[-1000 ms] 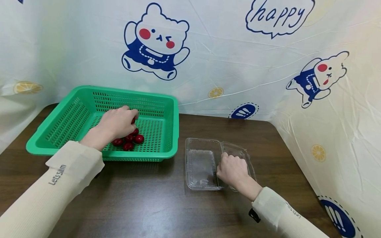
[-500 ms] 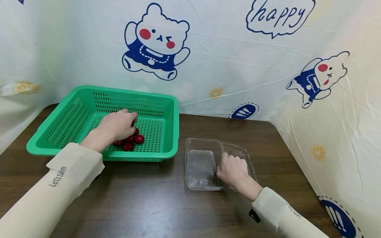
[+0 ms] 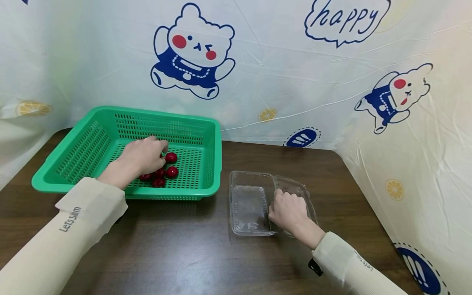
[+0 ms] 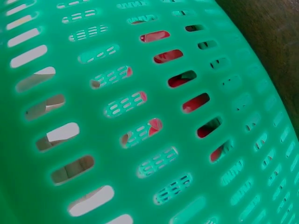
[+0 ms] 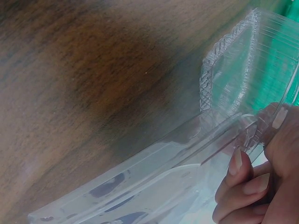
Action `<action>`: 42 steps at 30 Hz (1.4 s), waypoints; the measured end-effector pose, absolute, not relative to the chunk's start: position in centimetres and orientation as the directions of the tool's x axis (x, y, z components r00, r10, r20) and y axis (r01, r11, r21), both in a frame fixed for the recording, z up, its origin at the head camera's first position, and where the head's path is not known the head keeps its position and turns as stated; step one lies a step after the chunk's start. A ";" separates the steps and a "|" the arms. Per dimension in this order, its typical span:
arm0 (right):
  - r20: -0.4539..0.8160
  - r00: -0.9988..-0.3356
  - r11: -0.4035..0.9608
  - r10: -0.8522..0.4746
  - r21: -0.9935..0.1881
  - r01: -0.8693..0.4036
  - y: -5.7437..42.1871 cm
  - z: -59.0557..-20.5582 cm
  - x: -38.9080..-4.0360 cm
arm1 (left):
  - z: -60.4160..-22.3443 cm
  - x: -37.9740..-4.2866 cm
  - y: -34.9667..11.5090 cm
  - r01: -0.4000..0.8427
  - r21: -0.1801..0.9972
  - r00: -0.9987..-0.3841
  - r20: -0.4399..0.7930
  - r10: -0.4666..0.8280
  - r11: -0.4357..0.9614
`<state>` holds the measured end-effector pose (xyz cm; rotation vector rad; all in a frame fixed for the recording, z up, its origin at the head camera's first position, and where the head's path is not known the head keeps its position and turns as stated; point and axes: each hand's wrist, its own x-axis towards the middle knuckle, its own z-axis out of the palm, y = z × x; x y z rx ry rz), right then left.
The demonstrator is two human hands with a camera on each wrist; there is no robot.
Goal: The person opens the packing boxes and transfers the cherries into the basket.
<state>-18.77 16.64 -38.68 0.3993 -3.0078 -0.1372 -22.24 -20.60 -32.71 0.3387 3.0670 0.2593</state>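
Inside the green basket [image 3: 206, 164], my left hand [image 3: 138, 157] reaches down with its fingers curled over dark red cherries. A sliver of red shows between its thumb and forefinger; its other fingertips are hidden. Beside the hand lies a loose cherry [image 3: 171, 157], and several more, such as one nearer cherry [image 3: 172, 172], sit close together. The left wrist view shows red fruit only through the slots of the basket wall [image 4: 107, 144]. My right hand [image 3: 289, 209] grips the clear plastic clamshell box [image 3: 250, 205] at its hinge, fingers curled in the right wrist view. The box lies open.
The basket stands at the back left of the dark wooden table [image 3: 177, 254], close to a printed curtain [image 3: 265, 73]. A gap separates it from the box. The box's lid [image 3: 307, 200] folds out to the right, partly behind the right hand.
My left hand has shifted slightly left and down inside the basket. One cherry beside its fingers now shows in full. The right hand and the box have stayed put.
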 end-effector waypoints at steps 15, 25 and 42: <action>0.103 -0.958 0.961 -0.268 0.105 -0.258 16.6 -38.7 -18.8 | -33.0 -22.2 -20.9 0.215 0.155 -0.975 -0.018 0.221 0.964; 0.090 -0.964 0.965 -0.251 0.106 -0.242 16.7 -38.6 -18.7 | -33.2 -22.1 -20.7 0.207 0.187 -0.978 0.004 0.210 0.960; 0.108 -0.971 0.971 -0.215 0.134 -0.200 16.6 -38.4 -18.9 | -33.2 -21.7 -19.7 0.195 0.265 -0.979 0.000 0.202 0.944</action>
